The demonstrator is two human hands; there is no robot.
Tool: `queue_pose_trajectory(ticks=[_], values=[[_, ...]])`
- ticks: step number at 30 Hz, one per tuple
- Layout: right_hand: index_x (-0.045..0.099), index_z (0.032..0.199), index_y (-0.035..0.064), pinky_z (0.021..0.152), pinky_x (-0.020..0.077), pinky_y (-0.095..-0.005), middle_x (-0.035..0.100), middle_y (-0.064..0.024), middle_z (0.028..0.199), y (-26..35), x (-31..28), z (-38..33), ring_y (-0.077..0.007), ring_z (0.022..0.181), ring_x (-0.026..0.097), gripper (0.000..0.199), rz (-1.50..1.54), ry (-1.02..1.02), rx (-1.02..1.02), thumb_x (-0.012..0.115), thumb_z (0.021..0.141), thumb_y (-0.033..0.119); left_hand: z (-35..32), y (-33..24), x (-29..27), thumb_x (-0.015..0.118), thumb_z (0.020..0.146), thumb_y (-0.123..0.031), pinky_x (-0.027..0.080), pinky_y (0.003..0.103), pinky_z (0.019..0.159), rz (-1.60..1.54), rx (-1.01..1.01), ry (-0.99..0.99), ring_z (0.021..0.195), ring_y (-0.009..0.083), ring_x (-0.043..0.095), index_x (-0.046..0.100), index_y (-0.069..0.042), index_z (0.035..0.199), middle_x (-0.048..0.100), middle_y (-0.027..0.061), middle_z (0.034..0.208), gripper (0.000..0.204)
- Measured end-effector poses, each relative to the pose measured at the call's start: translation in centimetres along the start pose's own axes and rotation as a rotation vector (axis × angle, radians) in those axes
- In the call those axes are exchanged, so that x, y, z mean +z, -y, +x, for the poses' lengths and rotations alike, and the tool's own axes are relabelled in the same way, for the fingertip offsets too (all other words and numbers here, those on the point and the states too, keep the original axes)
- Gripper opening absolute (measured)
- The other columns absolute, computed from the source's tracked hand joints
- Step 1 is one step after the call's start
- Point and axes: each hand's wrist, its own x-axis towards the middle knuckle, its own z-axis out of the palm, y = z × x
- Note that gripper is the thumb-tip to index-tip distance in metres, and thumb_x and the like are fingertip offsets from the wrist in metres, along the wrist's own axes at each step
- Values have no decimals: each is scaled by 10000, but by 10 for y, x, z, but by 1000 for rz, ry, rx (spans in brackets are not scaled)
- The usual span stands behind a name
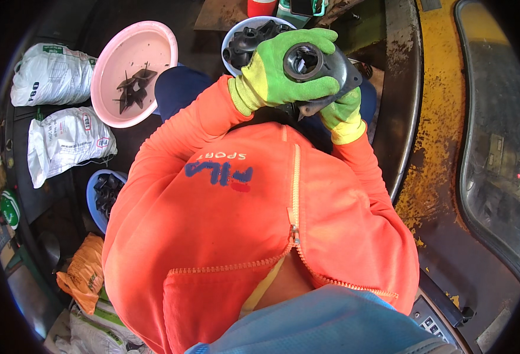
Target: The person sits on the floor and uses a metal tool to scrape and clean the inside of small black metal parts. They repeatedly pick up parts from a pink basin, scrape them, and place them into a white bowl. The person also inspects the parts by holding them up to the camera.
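Both my hands wear green gloves with yellow cuffs and hold up one black moulded rubber part (347, 72). It has a round, thick-rimmed opening at one end and widens into a flange with pointed corners. My left hand (274, 69) wraps round its collar, fingers above the opening and thumb below. From beneath, my right hand (341, 113) grips the flange; some of its fingers are hidden behind the part. Just beyond my left hand, several similar black parts (247, 42) fill a light blue basin (225, 44).
On the left, a pink basin (124, 56) holds several dark pointed pieces (135, 89). Nearby lie two white sacks (53, 75), a blue tub (92, 203) of black pieces and an orange bag (86, 272). A machine with worn yellow paint (440, 112) stands close on my right.
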Motion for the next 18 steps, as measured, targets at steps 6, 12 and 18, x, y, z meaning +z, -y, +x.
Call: queue_pose_trajectory(ticks=[6,12,18], values=[[540,1329,73,851,555,-345,651,-54,1183,14,2,4,-197,1010,657,683,-1066,64,-123,851,756,274,1,-5,-7,838,695,-166,506,375,944,-69,-46,158,1120,248,624,649,-32,1131,640,149,1266,494],[558,1304,85,968,486,-341,622,-41,1236,16,-7,7,-187,1126,605,718,-1061,444,-99,896,708,299,12,6,-22,809,683,-153,474,396,985,-338,-42,530,1181,300,588,649,-46,1131,620,166,1283,488],[461,1381,20,1036,450,-365,555,-121,1339,-9,-10,4,-239,1221,554,588,-876,9,-220,694,888,237,16,6,-19,820,681,-163,443,428,1028,131,151,200,1251,324,522,640,-59,1184,546,156,1363,545]])
